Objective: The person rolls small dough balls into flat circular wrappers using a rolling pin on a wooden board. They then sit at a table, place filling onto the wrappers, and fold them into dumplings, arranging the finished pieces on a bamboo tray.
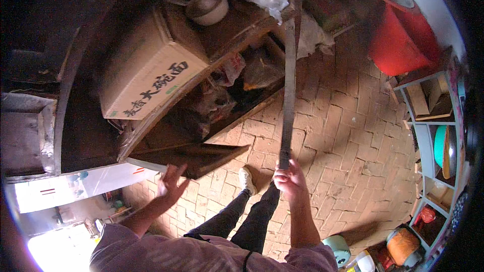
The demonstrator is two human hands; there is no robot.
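Observation:
My right hand [290, 178] grips the near end of a long, narrow wooden door edge [289, 94], seen almost edge-on. My left hand [172, 184] is at the free end of the other cabinet door [198, 155], its fingers around the edge. Both doors stand swung out from a dark wooden cabinet. On the upper shelf [242, 37] sits a cardboard box [151, 79] bearing writing, with a bowl [208, 9] behind it. Several plastic bags [217, 100] fill the dim lower compartment; their contents cannot be made out.
Brick paving [340, 128] covers the floor, with my shoe [246, 180] below the doors. A red plastic tub [402, 41] stands far right. Along the right runs a shelf rack [433, 122]. A pale green container [336, 250] and an orange drum-shaped object [403, 246] are lower right.

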